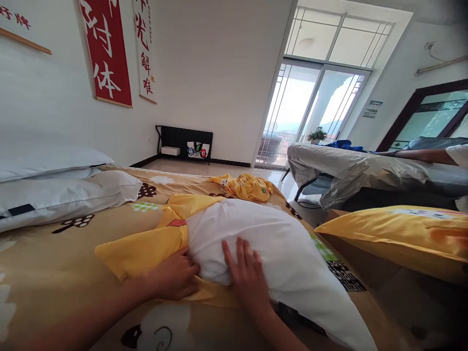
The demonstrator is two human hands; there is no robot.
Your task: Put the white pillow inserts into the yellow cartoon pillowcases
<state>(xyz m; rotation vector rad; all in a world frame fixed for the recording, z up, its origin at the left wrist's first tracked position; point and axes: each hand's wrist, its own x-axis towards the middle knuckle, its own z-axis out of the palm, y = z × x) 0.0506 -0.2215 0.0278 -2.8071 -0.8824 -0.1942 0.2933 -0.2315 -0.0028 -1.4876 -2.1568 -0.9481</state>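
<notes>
- Now, a white pillow (pixel 270 229) lies on the bed (pixel 113 219) at five o'clock, its end against a yellow pillowcase (pixel 146 248) toward eight.
- Left hand (pixel 175 273), seven o'clock: fingers curled, clamped on the pillowcase's edge.
- Right hand (pixel 248 275), six o'clock: fingers slightly apart, laid on the white pillow.
- Nearby, a yellow cushion (pixel 398 231) sits toward four o'clock, other pillows (pixel 69 197) at nine.

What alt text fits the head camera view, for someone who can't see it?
A person's left hand clutches a yellow cover while the right hand rests open on a white pillow whose end meets that cover, on a patterned bed sheet. Behind is a crumpled yellow cloth, with white pillows to the left and a yellow pillow at right.
</notes>
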